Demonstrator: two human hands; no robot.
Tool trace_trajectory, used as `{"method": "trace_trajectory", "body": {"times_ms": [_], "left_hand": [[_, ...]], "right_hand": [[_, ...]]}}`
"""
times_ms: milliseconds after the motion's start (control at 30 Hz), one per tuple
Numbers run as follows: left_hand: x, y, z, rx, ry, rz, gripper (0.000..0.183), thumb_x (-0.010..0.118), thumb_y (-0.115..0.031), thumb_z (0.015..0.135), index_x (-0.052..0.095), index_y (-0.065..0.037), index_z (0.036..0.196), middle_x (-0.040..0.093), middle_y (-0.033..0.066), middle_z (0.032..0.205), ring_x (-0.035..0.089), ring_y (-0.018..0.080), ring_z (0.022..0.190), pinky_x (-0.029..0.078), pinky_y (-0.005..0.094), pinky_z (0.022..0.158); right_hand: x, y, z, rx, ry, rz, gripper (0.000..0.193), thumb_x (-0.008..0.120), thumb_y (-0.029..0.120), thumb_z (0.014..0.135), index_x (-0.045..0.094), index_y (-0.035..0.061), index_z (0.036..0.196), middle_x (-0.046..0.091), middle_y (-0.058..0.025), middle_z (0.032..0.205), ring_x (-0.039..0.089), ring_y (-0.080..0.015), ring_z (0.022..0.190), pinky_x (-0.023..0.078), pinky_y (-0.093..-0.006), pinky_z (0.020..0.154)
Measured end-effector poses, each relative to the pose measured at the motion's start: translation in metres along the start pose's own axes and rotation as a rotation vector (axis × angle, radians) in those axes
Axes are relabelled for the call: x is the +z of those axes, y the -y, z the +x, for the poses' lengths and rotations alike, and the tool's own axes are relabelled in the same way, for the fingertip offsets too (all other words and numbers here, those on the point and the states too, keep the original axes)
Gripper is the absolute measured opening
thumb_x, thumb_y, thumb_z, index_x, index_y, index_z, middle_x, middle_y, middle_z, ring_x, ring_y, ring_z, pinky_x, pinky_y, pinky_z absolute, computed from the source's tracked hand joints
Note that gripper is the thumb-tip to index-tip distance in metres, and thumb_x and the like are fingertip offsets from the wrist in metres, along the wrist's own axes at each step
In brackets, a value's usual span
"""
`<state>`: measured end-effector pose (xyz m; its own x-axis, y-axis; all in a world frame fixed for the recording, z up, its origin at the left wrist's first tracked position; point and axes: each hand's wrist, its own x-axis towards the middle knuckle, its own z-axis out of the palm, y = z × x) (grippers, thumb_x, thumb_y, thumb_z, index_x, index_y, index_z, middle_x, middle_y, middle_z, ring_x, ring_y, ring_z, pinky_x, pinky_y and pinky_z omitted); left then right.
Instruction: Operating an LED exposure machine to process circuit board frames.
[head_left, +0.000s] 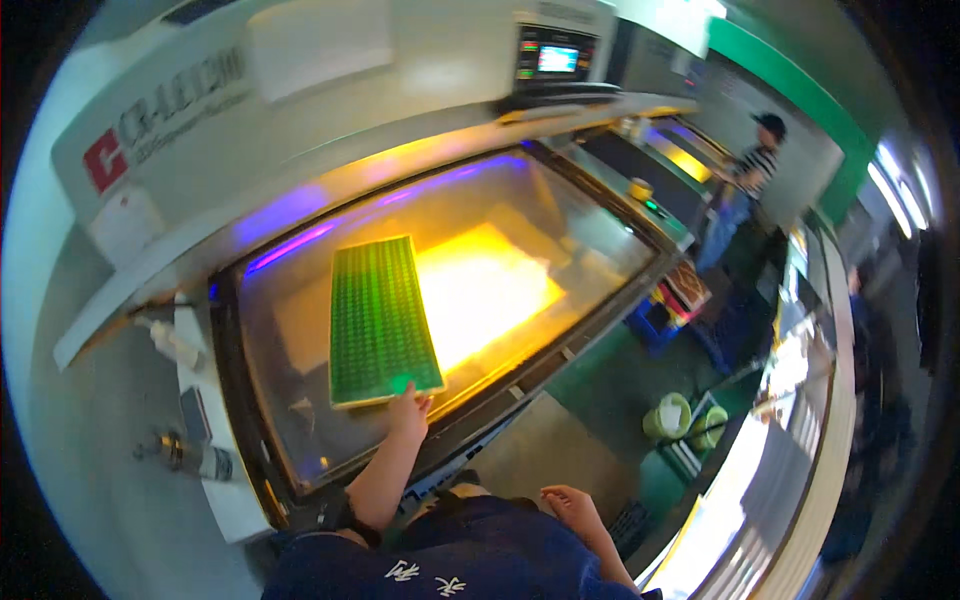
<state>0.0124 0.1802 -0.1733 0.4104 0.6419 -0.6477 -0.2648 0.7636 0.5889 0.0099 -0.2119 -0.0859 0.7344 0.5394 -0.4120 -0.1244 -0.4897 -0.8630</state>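
A green circuit board panel [385, 310] with rows of small repeated marks lies over the glass of a lit exposure frame [590, 235]. My left hand [408, 412] pinches the panel's near edge, close to its right corner. Whether the panel rests flat on the glass or is slightly raised, I cannot tell. My right hand [572, 507] hangs low in front of my body, away from the frame, its fingers curled with nothing visible in them.
A white machine housing [430, 70] with a small lit screen [557, 59] overhangs the frame. Bottles [190, 455] stand on the left ledge [225, 500]. Green buckets [667, 415] sit on the floor at right, by a brightly lit bench [745, 470]. Another person [745, 185] works farther back.
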Motion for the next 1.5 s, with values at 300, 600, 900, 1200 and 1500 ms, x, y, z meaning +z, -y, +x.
{"method": "trace_trajectory", "body": {"times_ms": [300,600,900,1200,1500], "left_hand": [[-0.002,-0.02,0.017,-0.197,0.258,-0.102,0.033,0.05,-0.033,0.101,0.051,-0.007,0.121,0.06,0.0139,0.121,0.065,0.0286,0.098,0.057,0.0423,0.076],[0.001,-0.031,0.007,0.813,0.012,2.066,0.066,0.043,-0.063,0.092,0.036,-0.028,0.148,0.023,0.0013,0.159,0.012,0.0383,0.146,0.005,0.0733,0.109],[0.015,-0.029,0.017,0.757,-0.067,2.124,0.064,0.037,-0.062,0.094,0.03,-0.034,0.151,0.013,-0.003,0.162,0.006,0.0388,0.148,-0.001,0.0762,0.107],[0.039,0.033,-0.04,1.134,-0.155,1.773,0.064,0.038,-0.053,0.098,0.028,-0.019,0.152,0.012,0.0084,0.162,0.006,0.0389,0.148,-0.002,0.0715,0.109],[0.146,0.063,-0.197,-0.012,1.049,1.447,0.032,0.061,-0.02,0.092,0.064,-0.009,0.122,0.065,0.0134,0.121,0.062,0.028,0.11,0.048,0.036,0.095]], "right_hand": [[-0.067,0.219,0.141,-0.663,-0.054,-0.489,0.024,0.067,0.014,0.087,0.068,0.0066,0.11,0.068,-0.0118,0.113,0.062,-0.0284,0.109,0.047,-0.0389,0.097],[-0.162,0.495,0.223,-1.209,-0.586,-0.722,0.041,0.074,0.014,0.077,0.061,0.0055,0.114,0.063,-0.0105,0.113,0.057,-0.0253,0.115,0.043,-0.0376,0.099],[-0.161,0.448,0.243,-1.353,-0.623,-0.716,0.043,0.084,0.022,0.06,0.065,0.0054,0.095,0.064,-0.0149,0.093,0.06,-0.036,0.09,0.048,-0.044,0.083],[-0.161,0.327,0.214,-1.32,-0.309,-0.675,0.032,0.08,0.021,0.066,0.065,0.0115,0.093,0.066,-0.0074,0.09,0.061,-0.0314,0.091,0.047,-0.0447,0.084],[-0.133,0.131,0.247,-0.578,0.224,-1.305,0.034,0.074,0.042,0.074,0.074,0.0122,0.091,0.071,-0.0089,0.094,0.067,-0.0292,0.094,0.052,-0.0457,0.08]]}}
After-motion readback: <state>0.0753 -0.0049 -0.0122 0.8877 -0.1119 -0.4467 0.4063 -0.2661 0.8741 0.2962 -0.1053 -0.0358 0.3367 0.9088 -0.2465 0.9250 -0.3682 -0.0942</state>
